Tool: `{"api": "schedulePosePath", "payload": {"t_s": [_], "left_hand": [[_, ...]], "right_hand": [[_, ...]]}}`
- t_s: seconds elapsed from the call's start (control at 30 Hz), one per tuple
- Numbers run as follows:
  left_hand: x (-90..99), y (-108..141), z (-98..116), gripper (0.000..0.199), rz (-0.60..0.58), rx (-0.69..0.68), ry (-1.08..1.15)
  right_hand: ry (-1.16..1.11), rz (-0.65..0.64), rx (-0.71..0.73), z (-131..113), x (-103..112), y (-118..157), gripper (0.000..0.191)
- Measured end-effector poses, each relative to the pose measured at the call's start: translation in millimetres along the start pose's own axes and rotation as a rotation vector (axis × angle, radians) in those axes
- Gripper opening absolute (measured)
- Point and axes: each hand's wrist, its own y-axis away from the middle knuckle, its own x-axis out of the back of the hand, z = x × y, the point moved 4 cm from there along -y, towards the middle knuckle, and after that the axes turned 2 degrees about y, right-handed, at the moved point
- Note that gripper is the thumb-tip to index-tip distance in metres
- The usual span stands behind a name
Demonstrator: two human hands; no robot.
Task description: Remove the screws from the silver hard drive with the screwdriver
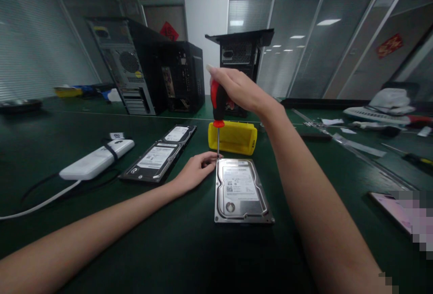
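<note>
HDD (238,190) flat on bench (152,249), label up, well short of bench far edge; yellow bin (237,126) just beyond it, twd that edge. R hand (241,87) closed round red/black driver (219,102), palm high on handle, shaft approx vert, tip at HDD's far L corner. L hand (192,174) fingers curled in at same corner, beside tip; can't tell if pinching shaft, screw or HDD edge. Tip/screw fit too small to confirm.

Tips, IMO: keep shaft square to screw axis, seat bit fully b4 torque, push straight down w/ palm, turn slow. L fingers should brace HDD side, clear of tip, else slip = poked finger or scratched label. If bit cams out, stop & reseat.
</note>
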Motion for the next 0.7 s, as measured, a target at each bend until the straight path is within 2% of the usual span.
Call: {"api": "schedulePosePath", "payload": {"t_s": [0.13,0.33,0.53,0.7], "left_hand": [[0.3,0,0,0.033,0.000,0.004,-0.017],[0.5,0,2,0.032,0.002,0.015,-0.030],[1.1,0,2,0.032,0.006,0.006,-0.033],[0.9,0,-1,0.032,-0.001,-0.007,-0.021]], "right_hand": [[-0.056,-0.024,-0.021,3,-2,-1,0.054],[-0.125,-0.063,0.023,-3,-2,0,0.049],[0.057,0.057,0.167,-7,2,-2,0.040],[0.043,0.046,0.091,-3,-1,0,0.044]]}}
